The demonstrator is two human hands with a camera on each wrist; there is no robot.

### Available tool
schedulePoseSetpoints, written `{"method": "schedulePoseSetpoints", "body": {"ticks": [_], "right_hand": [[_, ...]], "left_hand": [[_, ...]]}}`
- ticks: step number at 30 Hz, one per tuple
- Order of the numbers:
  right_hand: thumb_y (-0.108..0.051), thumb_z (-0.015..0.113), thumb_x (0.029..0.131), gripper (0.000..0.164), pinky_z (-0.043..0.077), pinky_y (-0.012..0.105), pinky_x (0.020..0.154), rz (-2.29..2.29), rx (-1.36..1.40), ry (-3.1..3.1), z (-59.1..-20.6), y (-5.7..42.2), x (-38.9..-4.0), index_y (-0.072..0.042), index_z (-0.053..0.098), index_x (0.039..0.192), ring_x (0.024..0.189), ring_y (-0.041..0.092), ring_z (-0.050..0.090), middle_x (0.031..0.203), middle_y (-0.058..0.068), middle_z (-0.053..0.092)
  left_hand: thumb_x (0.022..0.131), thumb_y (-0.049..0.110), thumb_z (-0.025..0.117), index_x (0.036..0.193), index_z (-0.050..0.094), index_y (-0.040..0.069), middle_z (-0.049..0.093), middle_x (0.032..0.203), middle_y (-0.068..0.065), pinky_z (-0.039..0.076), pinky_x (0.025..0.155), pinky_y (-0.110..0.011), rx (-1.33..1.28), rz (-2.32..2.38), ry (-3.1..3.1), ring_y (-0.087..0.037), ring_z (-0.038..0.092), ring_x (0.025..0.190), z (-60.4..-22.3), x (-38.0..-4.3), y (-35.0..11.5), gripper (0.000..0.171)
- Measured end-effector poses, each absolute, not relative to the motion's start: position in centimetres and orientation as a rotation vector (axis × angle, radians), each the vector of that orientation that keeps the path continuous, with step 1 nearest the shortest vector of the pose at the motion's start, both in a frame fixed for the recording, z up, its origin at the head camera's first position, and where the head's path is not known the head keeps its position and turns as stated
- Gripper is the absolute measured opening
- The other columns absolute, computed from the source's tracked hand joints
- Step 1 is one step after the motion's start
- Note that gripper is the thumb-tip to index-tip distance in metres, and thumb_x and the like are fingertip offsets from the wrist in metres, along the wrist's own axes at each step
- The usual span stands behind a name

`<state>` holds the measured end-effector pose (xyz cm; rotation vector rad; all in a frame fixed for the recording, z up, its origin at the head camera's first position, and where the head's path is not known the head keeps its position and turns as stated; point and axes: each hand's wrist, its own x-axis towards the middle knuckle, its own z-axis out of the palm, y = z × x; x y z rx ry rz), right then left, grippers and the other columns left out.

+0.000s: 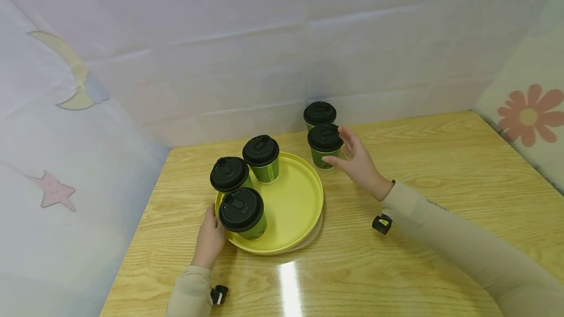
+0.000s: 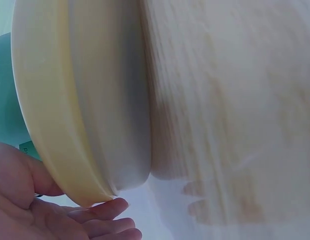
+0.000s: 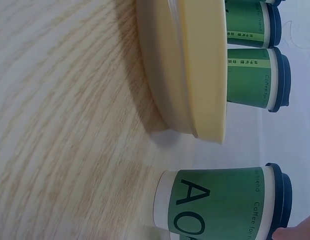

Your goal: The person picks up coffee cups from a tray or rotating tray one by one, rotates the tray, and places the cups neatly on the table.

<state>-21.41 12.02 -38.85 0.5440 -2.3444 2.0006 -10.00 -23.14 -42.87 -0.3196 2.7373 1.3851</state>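
Beside the left edge of a round yellow tray [image 1: 294, 204], my left hand [image 1: 209, 238] holds the rim between thumb and fingers; the left wrist view shows the fingertips [image 2: 117, 204] at the rim's edge. Three green paper cups with black lids stand on the tray: a front cup [image 1: 242, 214], a left cup [image 1: 229, 174] and a back cup [image 1: 261, 158]. Right of the tray, my right hand [image 1: 359, 168] is at another lidded green cup [image 1: 326, 146], its thumb in front and fingers at the lid's right side, spread apart. In the right wrist view, a fingertip [image 3: 294, 232] overlaps that lid.
Behind the cup at my right hand stands one more lidded cup [image 1: 319, 113], close to the back wall sheet [image 1: 238, 62]. A pale round base [image 1: 308, 238] lies under the tray, on the wooden table [image 1: 396, 268]. A printed side sheet [image 1: 88, 160] borders the table's left edge.
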Motion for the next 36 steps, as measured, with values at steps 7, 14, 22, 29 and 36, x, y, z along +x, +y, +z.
{"method": "schedulePoseSetpoints", "body": {"ticks": [7, 14, 22, 29, 36], "right_hand": [[-0.006, 0.067, 0.092, 0.09, 0.011, 0.044, 0.118, 2.009, 0.523, -2.346, -38.6, 12.1, -21.5, 0.003, 0.003, 0.154, 0.148, 0.026, 0.008, 0.16, 0.018, 0.009], [0.002, 0.067, 0.09, 0.087, 0.013, 0.044, 0.118, 2.024, 0.559, -2.295, -38.1, 11.5, -20.8, 0.004, 0.007, 0.153, 0.147, 0.028, 0.011, 0.159, 0.019, 0.012], [0.012, 0.065, 0.086, 0.084, 0.015, 0.043, 0.118, 2.054, 0.683, -2.266, -38.4, 9.6, -20.0, 0.007, 0.011, 0.151, 0.147, 0.03, 0.012, 0.158, 0.023, 0.013], [0.012, 0.067, 0.085, 0.085, 0.018, 0.053, 0.115, 2.052, 0.783, -2.24, -39.0, 8.3, -19.8, 0.011, 0.012, 0.15, 0.145, 0.037, 0.015, 0.156, 0.028, 0.016], [0.008, 0.068, 0.086, 0.089, 0.017, 0.054, 0.115, 2.083, 0.82, -2.286, -39.5, 7.7, -19.8, 0.009, 0.008, 0.151, 0.146, 0.035, 0.014, 0.157, 0.026, 0.013]], "left_hand": [[0.106, 0.013, 0.028, 0.147, 0.01, -0.017, 0.017, 0.15, -0.038, 0.022, 0.111, -0.058, -0.308, 1.363, 2.757, -0.05, 0.02, 0.138, -42.6, -9.8, -23.0, 0.054], [0.106, 0.013, 0.029, 0.148, 0.008, -0.017, 0.016, 0.15, -0.039, 0.025, 0.11, -0.059, -0.321, 1.353, 2.749, -0.051, 0.022, 0.137, -42.7, -9.7, -22.9, 0.055], [0.105, 0.009, 0.03, 0.148, 0.008, -0.016, 0.017, 0.151, -0.038, 0.023, 0.111, -0.058, -0.345, 1.381, 2.733, -0.05, 0.021, 0.138, -43.0, -9.7, -23.0, 0.055], [0.105, 0.009, 0.029, 0.149, 0.007, -0.014, 0.016, 0.152, -0.037, 0.023, 0.111, -0.058, -0.36, 1.392, 2.711, -0.049, 0.02, 0.139, -42.8, -9.7, -22.9, 0.055], [0.104, 0.007, 0.031, 0.148, 0.008, -0.016, 0.015, 0.152, -0.037, 0.019, 0.113, -0.057, -0.349, 1.381, 2.73, -0.048, 0.017, 0.14, -43.0, -9.5, -22.8, 0.055]]}}
